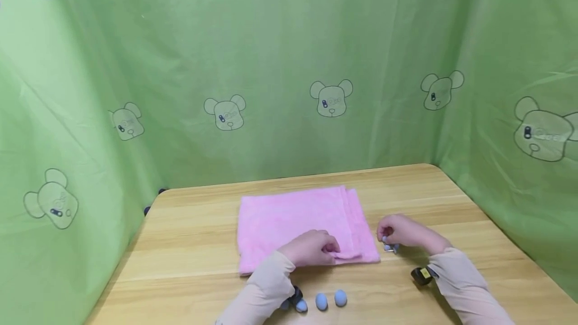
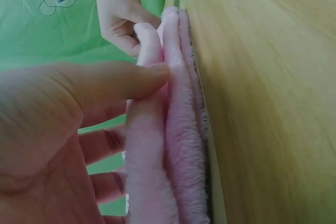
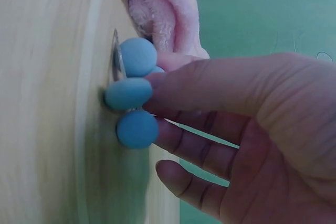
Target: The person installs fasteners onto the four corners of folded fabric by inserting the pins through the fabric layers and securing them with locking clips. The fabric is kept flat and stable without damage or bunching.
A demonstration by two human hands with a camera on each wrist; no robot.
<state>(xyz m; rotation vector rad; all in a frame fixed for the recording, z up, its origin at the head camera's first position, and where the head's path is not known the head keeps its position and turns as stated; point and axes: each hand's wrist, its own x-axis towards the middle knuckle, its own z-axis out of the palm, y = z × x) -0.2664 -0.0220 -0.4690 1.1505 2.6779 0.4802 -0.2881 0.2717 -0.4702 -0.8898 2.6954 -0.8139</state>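
A folded pink towel (image 1: 289, 219) lies on the table. My left hand (image 1: 312, 249) is at its near edge; in the left wrist view, thumb and fingers of the left hand (image 2: 63, 114) pinch the top layer of the towel (image 2: 184, 129). Right of the towel, my right hand (image 1: 404, 230) is at a small cluster of blue balls (image 1: 386, 246) on the wood. The right wrist view shows several blue balls (image 3: 137, 128) beside a thin metal piece (image 3: 116, 51); the thumb and fingers of the right hand (image 3: 247, 124) hold one of them.
Two blue balls (image 1: 321, 301) (image 1: 340, 298) lie near the front of the wooden table (image 1: 194, 229), with more beside my left wrist (image 1: 301, 306). A black device (image 1: 422, 276) is strapped at the right wrist. Green curtains (image 1: 280, 154) printed with bear heads surround the table.
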